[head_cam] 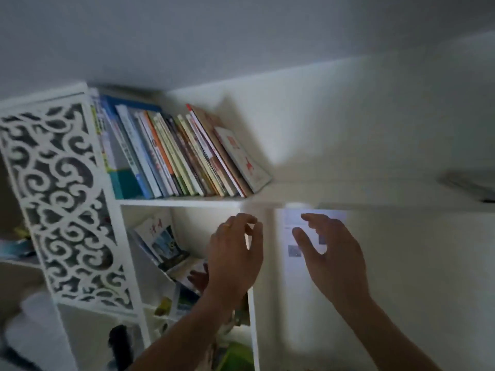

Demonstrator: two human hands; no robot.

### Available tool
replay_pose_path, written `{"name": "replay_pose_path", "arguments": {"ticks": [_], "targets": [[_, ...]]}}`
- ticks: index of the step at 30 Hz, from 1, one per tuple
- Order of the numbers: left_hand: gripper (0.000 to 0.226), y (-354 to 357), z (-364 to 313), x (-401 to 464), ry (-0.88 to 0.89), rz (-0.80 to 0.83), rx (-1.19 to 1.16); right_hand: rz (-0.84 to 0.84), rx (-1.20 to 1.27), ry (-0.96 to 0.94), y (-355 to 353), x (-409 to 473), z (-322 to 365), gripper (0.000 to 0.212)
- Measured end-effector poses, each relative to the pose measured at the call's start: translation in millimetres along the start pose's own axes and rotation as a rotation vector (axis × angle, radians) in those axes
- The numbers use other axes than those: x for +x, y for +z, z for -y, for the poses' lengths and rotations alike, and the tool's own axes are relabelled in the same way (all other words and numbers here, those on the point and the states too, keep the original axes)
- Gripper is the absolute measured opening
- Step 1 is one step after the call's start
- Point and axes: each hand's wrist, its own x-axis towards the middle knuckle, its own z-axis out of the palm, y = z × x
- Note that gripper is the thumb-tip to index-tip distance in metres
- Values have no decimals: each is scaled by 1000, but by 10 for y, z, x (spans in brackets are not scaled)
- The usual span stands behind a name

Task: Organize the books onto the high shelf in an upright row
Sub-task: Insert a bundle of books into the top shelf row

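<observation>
1. Dim white-walled corner, with a white bookcase bearing a carved scrollwork side panel [57,199] on the left.
2. On the high white shelf board [182,202]: a row of thin, many-coloured books [171,153], all leaning toward the left against the panel rather than standing straight.
3. At the right end of that row: a pale book with a red figure on its cover [245,159], tilted most of all, its lower corner just beside the open stretch of shelf.
4. Further right along the same shelf, well apart from the row: a dark flat object [471,187], too blurred to identify.
5. Below the shelf: a lower compartment holding loose, slanted picture books [163,242], some lying across each other, not yet lifted up.
6. Left hand [235,253] raised just under the shelf edge, fingers loosely curved, gripping nothing.
7. Right hand [329,253] raised beside it, fingers spread and relaxed, likewise holding nothing, in front of a pale sheet of paper stuck to the wall [302,236].
8. Judged as well advanced but unfinished: most books already up on the high shelf, yet the row slanted and needing to be pushed upright, and several books apparently left below to be added.
</observation>
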Motion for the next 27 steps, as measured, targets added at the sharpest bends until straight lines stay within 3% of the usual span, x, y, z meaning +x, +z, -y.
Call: {"name": "replay_pose_path", "arguments": {"ticks": [2,5,9,14,18,22,27], "targets": [[18,-217,2,302,68,-98,21,-46,30,-48,-19,257,291,25],[21,-359,167,616,108,-170,112,55,11,-43,158,619,542,29],[49,-264,499,904,170,-82,197,270,-86,22,580,994,700,45],[65,21,772,1244,485,127,408,526,-134,-10,1116,1342,709,49],[63,142,579,1235,408,38,488,661,-135,36,1066,1499,657,50],[57,505,-104,1265,543,13,307,514,-251,19,291,1526,376,56],[59,1259,-1545,1065,582,243,-7,244,-630,109,-1264,1409,-325,59]]}}
